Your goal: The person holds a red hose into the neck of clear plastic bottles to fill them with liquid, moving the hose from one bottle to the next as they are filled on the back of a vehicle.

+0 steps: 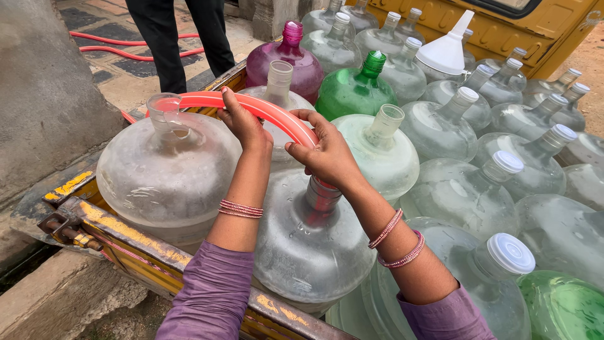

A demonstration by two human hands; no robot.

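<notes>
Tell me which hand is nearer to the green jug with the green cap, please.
Right. The right hand grips the red hose just below and left of the green jug, not touching it. The left hand grips the hose farther left, beyond a clear open-necked jug.

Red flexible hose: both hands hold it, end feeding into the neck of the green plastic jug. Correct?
Not quite. In the head view both hands, left hand and right hand, do hold the red flexible hose, but its end goes into the neck of a clear plastic jug under the right hand, not the green plastic jug, which stands capped further back.
</notes>
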